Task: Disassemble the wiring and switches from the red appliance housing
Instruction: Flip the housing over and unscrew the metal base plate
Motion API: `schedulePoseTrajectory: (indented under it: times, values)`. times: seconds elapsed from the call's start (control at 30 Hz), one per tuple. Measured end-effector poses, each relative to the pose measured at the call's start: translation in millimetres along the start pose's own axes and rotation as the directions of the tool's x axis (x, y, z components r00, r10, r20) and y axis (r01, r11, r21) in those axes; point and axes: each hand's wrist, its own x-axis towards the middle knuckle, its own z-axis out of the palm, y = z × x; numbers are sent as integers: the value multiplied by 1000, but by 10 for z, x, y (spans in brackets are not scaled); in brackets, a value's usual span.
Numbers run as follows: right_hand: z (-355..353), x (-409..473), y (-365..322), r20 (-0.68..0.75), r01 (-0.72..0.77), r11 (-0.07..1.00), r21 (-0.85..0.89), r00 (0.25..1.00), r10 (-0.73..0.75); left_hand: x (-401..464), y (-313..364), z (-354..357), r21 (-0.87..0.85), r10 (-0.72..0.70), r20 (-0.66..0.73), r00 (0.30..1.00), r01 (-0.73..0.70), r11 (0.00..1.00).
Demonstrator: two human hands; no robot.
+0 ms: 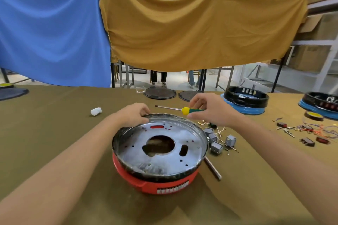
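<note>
on the counter [54, 133], just in front of the person, the red appliance housing [155, 182] sits with its perforated metal plate [159, 150] facing up. the left hand [133, 115] is clamped on its far rim. the right hand [212, 109], just beyond and to the right, pinches a screwdriver [182, 109] whose shaft points left, level, above that far edge. no wiring shows inside; removed switches [216, 147] lie beside it.

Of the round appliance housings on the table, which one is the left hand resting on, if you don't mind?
The red housing nearest the camera: the left hand grips its far rim. The two blue housings sit untouched at the far right.
</note>
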Motion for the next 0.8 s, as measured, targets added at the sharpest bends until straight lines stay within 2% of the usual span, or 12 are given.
schedulePoseTrajectory:
  times: [0.07,0.13,0.23,0.33,0.53,0.67,0.8]
  values:
    - [-40,-1,-16,9,-30,995,94,1000,29,-41,-18,58,39,-4,49,999,2,999]
    - [-84,10,-39,50,-63,983,175,997,55,-104,13,148,100,26,41,999,-30,995]
    - [-147,37,-77,101,-113,963,245,991,90,-180,67,293,297,47,-4,999,-43,954]
    - [-158,45,-135,41,-98,941,324,995,89,-209,87,337,379,14,-14,1000,-7,925]
    - [-72,49,-206,-201,-18,983,183,978,56,-201,91,349,434,-18,40,999,-1,901]
    - [-62,76,-247,-241,-14,991,135,969,47,-161,98,337,439,-51,73,996,14,898]
    - [-67,112,-295,-219,-20,994,105,975,43,-161,92,332,444,-70,94,993,21,896]
